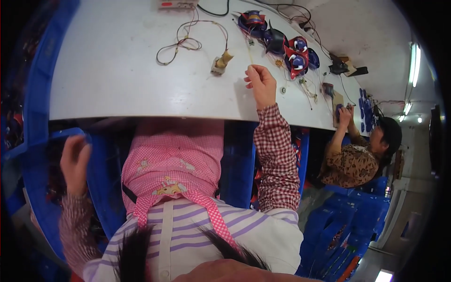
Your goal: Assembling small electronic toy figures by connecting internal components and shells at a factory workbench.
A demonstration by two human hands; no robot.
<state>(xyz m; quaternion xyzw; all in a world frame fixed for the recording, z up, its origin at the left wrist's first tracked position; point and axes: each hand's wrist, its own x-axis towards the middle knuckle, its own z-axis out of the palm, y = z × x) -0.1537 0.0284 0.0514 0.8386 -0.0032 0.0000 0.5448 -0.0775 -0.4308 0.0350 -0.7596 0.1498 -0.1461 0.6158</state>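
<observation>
- Two bare hands are in view, and only the right hand (264, 87) is over the bench (117, 89); its thumb and forefinger are pinched together.
- That grip looks closed on the lower end of a thin pale wire (251, 57), which runs up the bench toward a small component (251, 42) beside the dark, horned shells (275, 41).
- The left hand (75, 157) is off the bench, near the blue bins (38, 89) on the person's left. It is blurred, with fingers partly curled, so whether its grip holds anything is impossible to say.
- The step in hand seems to be wiring work: picking out or drawing a lead clear of the cluster, judging by the pinch and the loose wired parts around it.
- Just below the right hand's side of the cluster lies a small round part (283, 90); left of the hand, apart from it, is a gold-coloured fitting (224, 62) on a looped cable (183, 44).
- The next move probably calls for a light, steady pull, keeping the wire free of neighbouring leads, with the left hand brought in to support the component.
- A hard tug could strain the joint where the wire meets the component.
</observation>
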